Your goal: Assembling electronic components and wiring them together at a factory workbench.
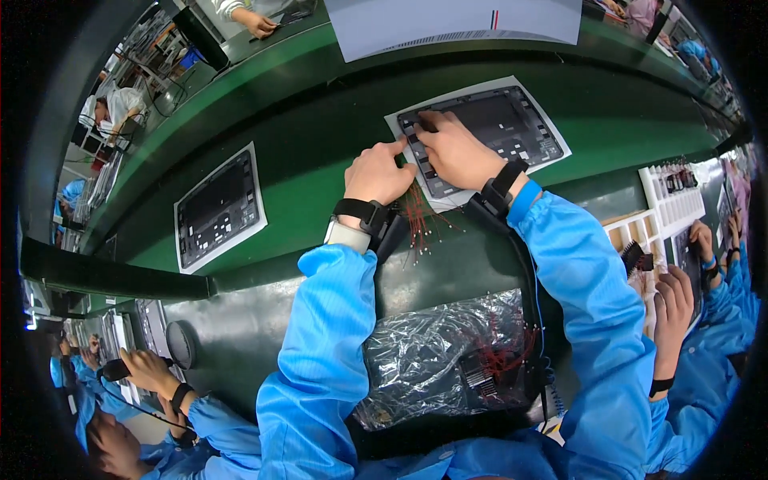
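Observation:
A dark tablet-like housing panel [512,124] lies on a white sheet at the far middle of the bench. My right hand [460,152] reaches over its left part, with thumb and fingers bent down close together against the inner left edge. Whatever is between those fingertips is too small to make out. Beside that edge, my left hand [376,172] is curled, with its index finger and thumb pointing at the panel. A bundle of thin red wires [418,216] with pale tips fans out from below my left hand, which appears to grip it.
A second dark panel [220,208] on white paper lies to the left. Closer in is a clear plastic bag [444,352] with more red wires on it. White trays [668,196] stand at the right. Co-workers' hands [672,308] are busy on both sides. A white box [456,28] stands behind.

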Motion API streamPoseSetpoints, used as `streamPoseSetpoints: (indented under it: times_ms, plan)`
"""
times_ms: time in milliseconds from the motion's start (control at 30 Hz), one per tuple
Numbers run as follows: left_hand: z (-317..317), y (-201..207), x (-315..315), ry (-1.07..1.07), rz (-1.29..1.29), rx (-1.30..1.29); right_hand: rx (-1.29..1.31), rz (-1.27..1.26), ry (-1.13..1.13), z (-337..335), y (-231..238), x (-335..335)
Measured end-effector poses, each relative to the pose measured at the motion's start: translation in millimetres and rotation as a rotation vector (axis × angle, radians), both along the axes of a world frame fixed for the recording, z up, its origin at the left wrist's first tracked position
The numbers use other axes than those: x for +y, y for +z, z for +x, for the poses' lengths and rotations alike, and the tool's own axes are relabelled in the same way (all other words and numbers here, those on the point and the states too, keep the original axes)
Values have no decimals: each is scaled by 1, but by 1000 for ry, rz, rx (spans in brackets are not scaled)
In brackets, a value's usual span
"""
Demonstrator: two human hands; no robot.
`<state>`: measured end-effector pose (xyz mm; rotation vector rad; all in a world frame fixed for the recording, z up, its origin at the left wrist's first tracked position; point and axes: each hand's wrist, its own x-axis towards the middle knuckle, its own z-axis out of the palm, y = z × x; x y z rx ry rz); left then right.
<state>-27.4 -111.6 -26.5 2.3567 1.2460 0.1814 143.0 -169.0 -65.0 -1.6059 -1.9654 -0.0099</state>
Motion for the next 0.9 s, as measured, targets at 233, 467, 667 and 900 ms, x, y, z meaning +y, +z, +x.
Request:
streamPoseSetpoints:
  times_ms: [233, 467, 667, 900]
  plan:
    - [-8, -3, 7, 43, -3, -63, -91, -153, 40, 0, 8, -4]
    - [-12, -20, 28, -27, -31, -206, -48, -198, -1, -7, 12, -6]
    - [-24, 8, 39, 221, 179, -640, 571, -259, 29, -11, 47, -24]
    - [25, 48, -32, 145, -110, -1052, 1432, -297, 387, -40, 84, -92]
